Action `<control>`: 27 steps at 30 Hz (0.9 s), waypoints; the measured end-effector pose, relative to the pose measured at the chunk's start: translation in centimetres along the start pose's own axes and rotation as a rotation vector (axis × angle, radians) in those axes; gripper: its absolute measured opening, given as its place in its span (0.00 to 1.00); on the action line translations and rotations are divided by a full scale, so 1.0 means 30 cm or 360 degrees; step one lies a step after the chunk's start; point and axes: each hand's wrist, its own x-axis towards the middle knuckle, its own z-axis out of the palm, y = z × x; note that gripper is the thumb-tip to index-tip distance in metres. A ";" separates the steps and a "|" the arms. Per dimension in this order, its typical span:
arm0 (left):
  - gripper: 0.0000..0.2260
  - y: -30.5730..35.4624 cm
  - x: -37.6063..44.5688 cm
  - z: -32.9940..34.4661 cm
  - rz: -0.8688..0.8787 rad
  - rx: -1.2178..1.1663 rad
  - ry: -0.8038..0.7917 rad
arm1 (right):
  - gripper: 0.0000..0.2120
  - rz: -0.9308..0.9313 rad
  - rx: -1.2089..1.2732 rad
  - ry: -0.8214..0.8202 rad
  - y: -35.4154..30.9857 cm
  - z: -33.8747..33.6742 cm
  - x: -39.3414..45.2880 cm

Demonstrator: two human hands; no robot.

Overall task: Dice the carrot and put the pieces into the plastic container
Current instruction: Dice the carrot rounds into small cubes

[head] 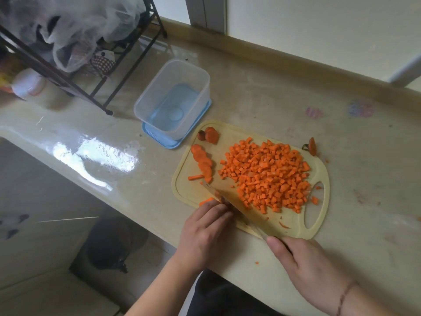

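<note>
With the right hand (309, 267) gripping the knife (230, 201) and the left hand (205, 226) curled on a carrot piece (206, 201) at the cutting board (293, 226) edge, lower centre, fingertips risk a nick, while the plastic container (175, 99) sits empty upper centre.

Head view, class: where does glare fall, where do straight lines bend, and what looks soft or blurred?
Head view: bright window glare lies on the glossy countertop, left of the cutting board; the wide lens bows the counter's back edge and the black rack; the knife blade shows faint, reflecting the board's colour; the diced carrot stays fairly sharp, the mesh bag soft.
</note>
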 end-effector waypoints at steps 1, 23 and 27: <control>0.09 0.004 -0.001 0.000 -0.0010 -0.0001 0.0007 | 0.40 0.0016 0.0045 0.0012 0.010 -0.007 0.001; 0.06 -0.093 0.118 -0.094 -0.0291 0.0142 0.0304 | 0.28 0.0282 0.0425 0.0159 0.014 -0.105 -0.016; 0.12 -0.147 0.108 -0.140 -0.0331 0.0237 0.0043 | 0.25 0.0335 0.0417 0.0105 0.015 -0.089 -0.023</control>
